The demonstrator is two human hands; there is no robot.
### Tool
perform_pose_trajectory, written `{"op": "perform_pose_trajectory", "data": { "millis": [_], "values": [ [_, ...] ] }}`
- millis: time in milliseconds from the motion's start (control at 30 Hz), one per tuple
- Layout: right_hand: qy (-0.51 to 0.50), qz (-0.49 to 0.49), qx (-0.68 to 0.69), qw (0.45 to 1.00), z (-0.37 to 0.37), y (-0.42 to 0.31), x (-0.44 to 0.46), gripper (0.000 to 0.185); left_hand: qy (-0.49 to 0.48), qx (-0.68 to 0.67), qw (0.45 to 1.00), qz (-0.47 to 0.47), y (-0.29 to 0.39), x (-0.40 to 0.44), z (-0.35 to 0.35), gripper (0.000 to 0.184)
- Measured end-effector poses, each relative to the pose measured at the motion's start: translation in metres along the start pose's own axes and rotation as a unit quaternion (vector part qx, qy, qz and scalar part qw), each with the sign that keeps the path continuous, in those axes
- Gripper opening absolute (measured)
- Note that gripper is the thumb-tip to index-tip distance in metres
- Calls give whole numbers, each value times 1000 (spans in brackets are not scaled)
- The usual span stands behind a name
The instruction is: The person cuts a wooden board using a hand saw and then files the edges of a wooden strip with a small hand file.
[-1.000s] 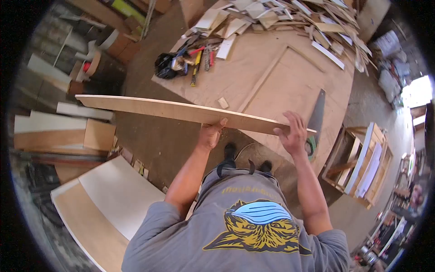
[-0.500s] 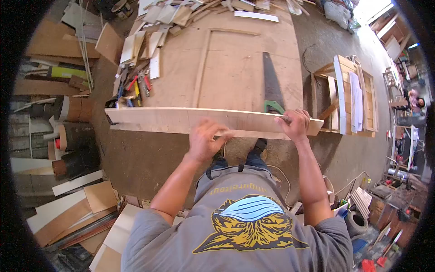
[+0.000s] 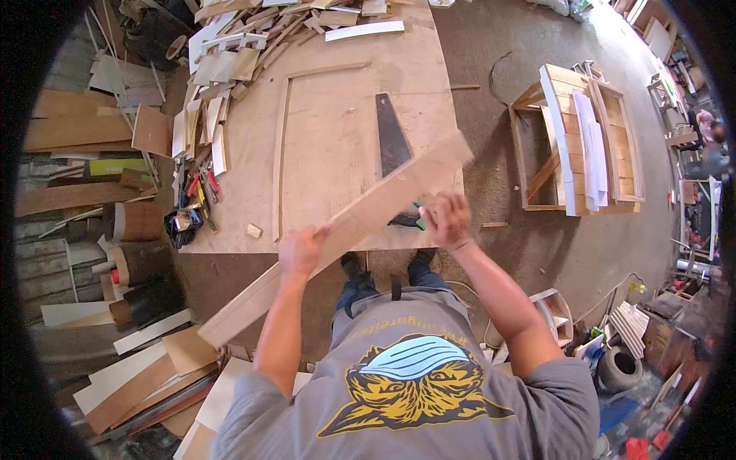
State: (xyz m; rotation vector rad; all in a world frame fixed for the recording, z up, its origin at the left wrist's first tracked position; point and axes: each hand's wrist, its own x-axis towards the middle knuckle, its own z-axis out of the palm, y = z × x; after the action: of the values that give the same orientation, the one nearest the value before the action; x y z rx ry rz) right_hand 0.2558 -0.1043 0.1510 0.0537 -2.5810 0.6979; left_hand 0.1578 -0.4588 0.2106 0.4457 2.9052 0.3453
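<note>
A long, narrow wooden board [image 3: 368, 205] is held at a slant, its far end up to the right and its near end down to the left. My left hand [image 3: 300, 251] is closed around the board left of its middle. My right hand [image 3: 449, 220] is just below the board's right part, with curled fingers. What those fingers hold, if anything, I cannot make out. Beside its thumb is the green handle of a handsaw [image 3: 392, 132]. The saw lies on the plywood-topped worktable [image 3: 330, 146], partly hidden by the board.
Thin wooden strips [image 3: 281, 153] form a corner on the tabletop. Wood offcuts [image 3: 245, 61] are heaped at the back left, with red-handled pliers [image 3: 211, 182] near the left edge. A wooden frame [image 3: 575, 146] stands on the right. Stacked boards [image 3: 146, 376] lie at lower left.
The board has swung from nearly level to a steep slant, its left end dropping towards me. My left hand has closed around it; my right hand has left its right end. The view has shifted right.
</note>
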Motion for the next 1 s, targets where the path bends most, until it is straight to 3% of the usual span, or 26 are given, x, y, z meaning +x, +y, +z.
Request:
{"op": "perform_pose_trajectory", "data": {
  "millis": [100, 200, 400, 500, 633, 733, 867, 933, 1000],
  "values": [
    [-166, 34, 23, 985, 43, 1, -26, 41, 27, 23, 998, -51, -3, -2, -5, 61],
    [-182, -12, 24, 983, 87, -1, -31, 31, 50, 21, 995, -80, 2, -5, -15, 64],
    [-295, 16, -69, 953, 132, -1, -17, 38, 35, 5, 995, -93, 18, 6, -22, 67],
    [-155, 41, 35, 986, 106, 5, -20, 25, 42, -8, 997, -59, 21, 27, -10, 66],
    [-54, 143, 104, 983, 36, 23, -19, 26, 44, -109, 993, -4, 44, 64, 10, 64],
    [30, 283, 117, 951, -17, 33, -35, 19, 17, -150, 988, 35, 79, 93, 20, 63],
    [180, 349, 39, 919, -77, 44, -79, 15, -76, -180, 976, 94, 156, 121, 27, 65],
    [246, 440, 63, 861, -88, 61, -125, 15, -124, -187, 966, 125, 194, 131, 40, 69],
    [315, 457, 40, 831, -108, 58, -146, 14, -142, -188, 958, 163, 227, 142, 55, 72]
  ]
}}
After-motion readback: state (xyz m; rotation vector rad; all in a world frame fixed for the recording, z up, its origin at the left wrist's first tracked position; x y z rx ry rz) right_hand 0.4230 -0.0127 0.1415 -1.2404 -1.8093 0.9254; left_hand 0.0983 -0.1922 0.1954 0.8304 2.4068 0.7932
